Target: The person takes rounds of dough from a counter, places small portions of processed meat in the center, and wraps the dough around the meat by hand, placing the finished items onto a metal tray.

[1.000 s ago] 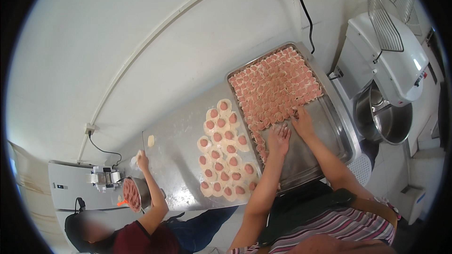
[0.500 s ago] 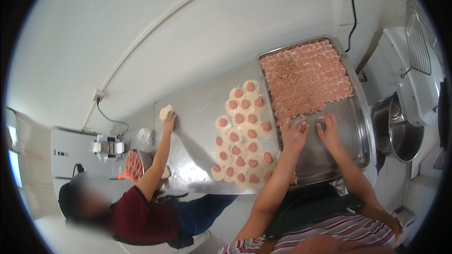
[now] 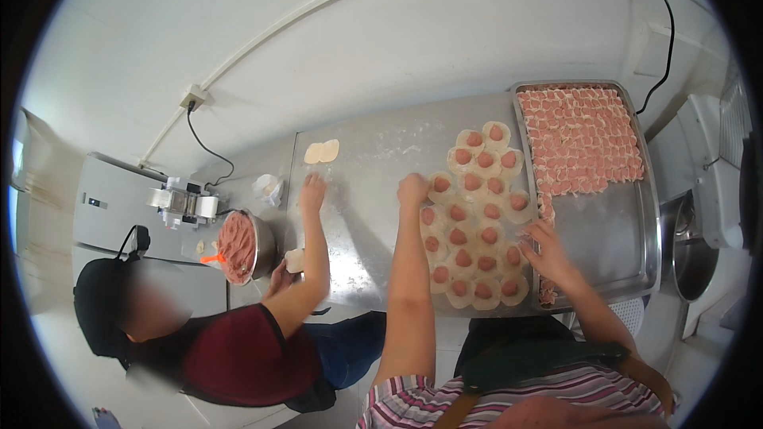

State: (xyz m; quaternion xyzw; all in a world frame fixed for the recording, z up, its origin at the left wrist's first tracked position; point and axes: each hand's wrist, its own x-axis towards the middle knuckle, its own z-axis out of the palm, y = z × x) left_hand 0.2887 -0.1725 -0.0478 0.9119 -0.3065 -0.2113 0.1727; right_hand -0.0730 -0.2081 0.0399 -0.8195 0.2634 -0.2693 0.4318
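Note:
Round dough wrappers [image 3: 477,292], each with a dab of pink meat filling [image 3: 458,236], cover the steel table in front of me. My left hand [image 3: 412,189] rests at their left edge with its fingers curled; what they grip, if anything, is hidden. Over the tray's near left rim, my right hand [image 3: 550,254] has its fingers apart, their tips close to the rightmost wrappers. The large metal tray [image 3: 608,226] holds tight rows of filled dumplings [image 3: 584,143] in its far part. A few more dumplings [image 3: 547,289] line its left side.
At the left, a co-worker [image 3: 238,349] reaches over the table [image 3: 358,191] near two bare wrappers [image 3: 321,151] and holds another wrapper [image 3: 295,260]. Beside them are a bowl of meat filling [image 3: 237,246] with an orange-handled tool and a small machine [image 3: 183,202]. A steel mixing bowl [image 3: 691,246] stands right.
Both my hands have left the tray's inside: the left moved to the wrappers' far left edge, the right to the tray's left rim. The co-worker's hand drew back from the bare wrappers.

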